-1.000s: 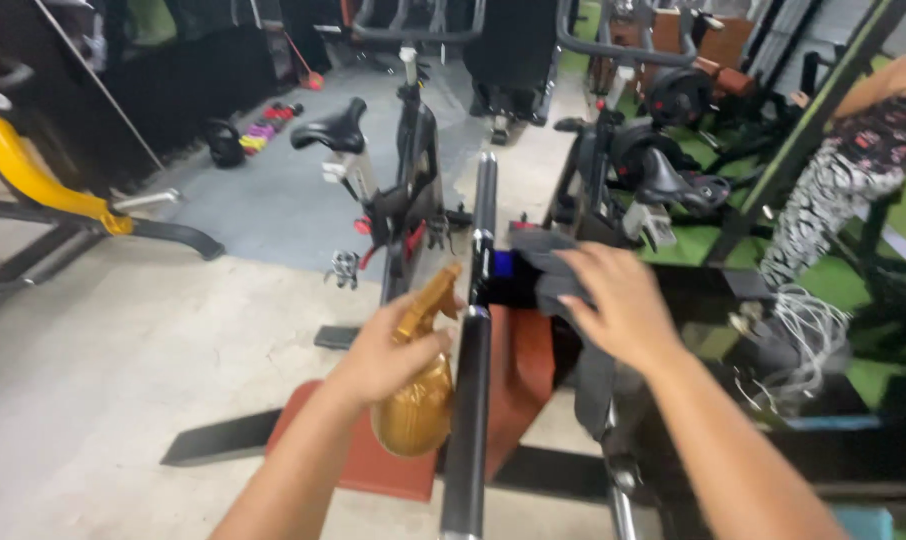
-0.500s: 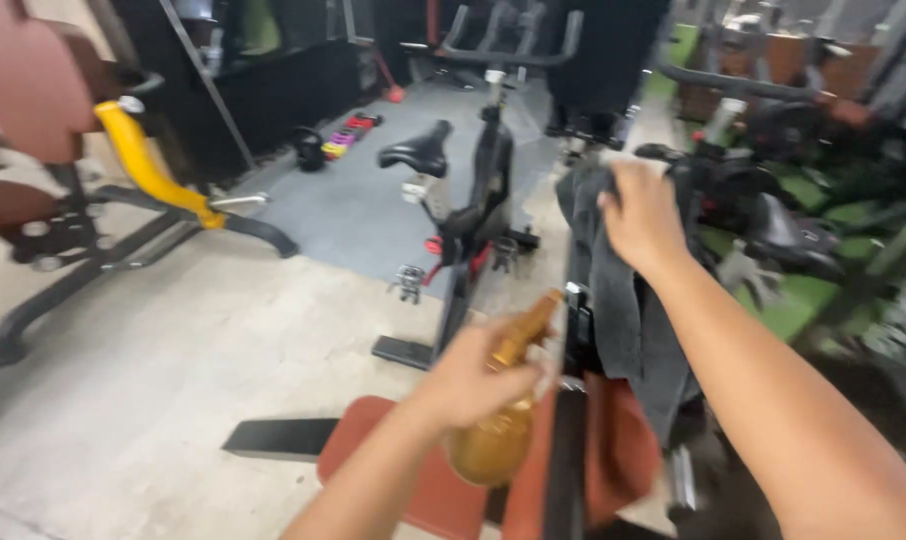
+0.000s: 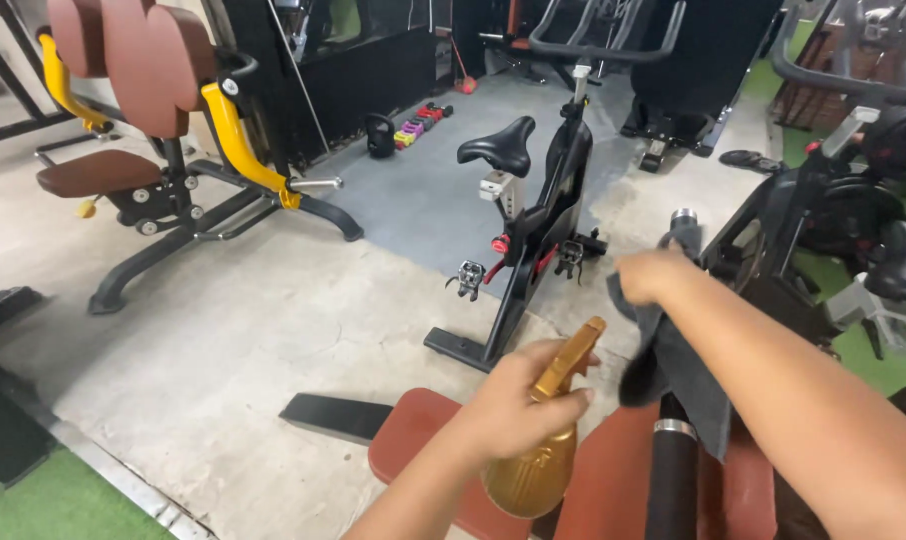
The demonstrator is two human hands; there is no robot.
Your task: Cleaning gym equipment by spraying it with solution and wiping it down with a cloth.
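Gold spray bottle (image 3: pixel 533 470) in left hand (image 3: pixel 513 405)

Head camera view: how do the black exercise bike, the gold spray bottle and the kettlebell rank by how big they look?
1. black exercise bike
2. gold spray bottle, in the left hand; nearness inflates it
3. kettlebell, far off

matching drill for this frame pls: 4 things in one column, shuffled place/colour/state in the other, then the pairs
Things:
1. spray bottle
2. cloth
3. exercise bike
4. kettlebell

Descriptions:
A. dark grey, pressed on the black bar by the right hand
B. black, standing free on the grey mat at the back
C. gold, gripped by the left hand
D. black saddle, red knobs, upright on the concrete floor

Pairs: 1-C, 2-A, 3-D, 4-B
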